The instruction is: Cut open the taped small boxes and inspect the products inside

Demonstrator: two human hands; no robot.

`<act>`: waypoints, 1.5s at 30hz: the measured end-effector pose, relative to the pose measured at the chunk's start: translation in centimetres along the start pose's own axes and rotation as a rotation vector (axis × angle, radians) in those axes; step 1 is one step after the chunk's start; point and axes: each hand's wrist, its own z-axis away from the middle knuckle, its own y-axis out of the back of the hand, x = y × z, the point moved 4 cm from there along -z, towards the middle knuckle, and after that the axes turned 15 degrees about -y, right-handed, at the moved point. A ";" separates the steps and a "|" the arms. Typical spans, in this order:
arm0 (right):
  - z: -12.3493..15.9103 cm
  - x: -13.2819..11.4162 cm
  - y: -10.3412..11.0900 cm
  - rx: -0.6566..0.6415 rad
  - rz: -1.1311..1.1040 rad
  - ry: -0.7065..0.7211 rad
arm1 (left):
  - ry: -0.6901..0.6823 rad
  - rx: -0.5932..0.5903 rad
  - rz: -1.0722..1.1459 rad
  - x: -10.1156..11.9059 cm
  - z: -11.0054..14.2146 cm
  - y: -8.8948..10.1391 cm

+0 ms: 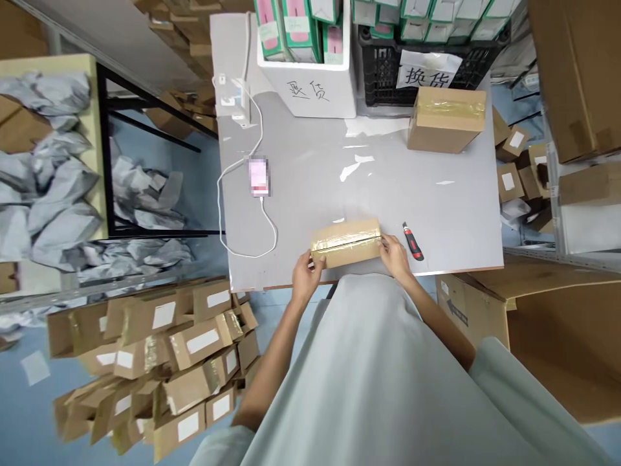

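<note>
Gray worktop (301,200), head view | left fingers (306,259) and right fingers (389,242), nearly closed, pinch both ends of the taped box (346,251) between them, likely to hold it steady | red cutter (413,243) just beside right fingers, perhaps for easy reach

inside of held box (346,251) hidden, phone (259,176) at left blurred, far green boxes (301,39) cut off, near-right carton (557,343) cropped
</note>
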 end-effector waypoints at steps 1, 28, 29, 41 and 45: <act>0.4 0.1 0.3 0.005 0.004 -0.009 | 0.063 0.022 0.035 -0.4 -0.1 -0.9; -2.9 -3.1 1.2 -0.043 -0.165 0.324 | 0.258 0.268 0.589 -4.1 0.7 -4.5; -3.3 -3.8 1.1 -0.045 -0.159 0.361 | 0.207 0.240 0.553 -4.6 1.0 -4.2; -4.7 -7.3 -3.7 -0.119 0.575 0.531 | -0.558 -0.301 -0.466 -1.4 0.5 -3.5; -4.3 -6.5 -2.7 -0.150 0.553 0.549 | -0.667 -0.587 -0.635 1.0 -3.1 -4.3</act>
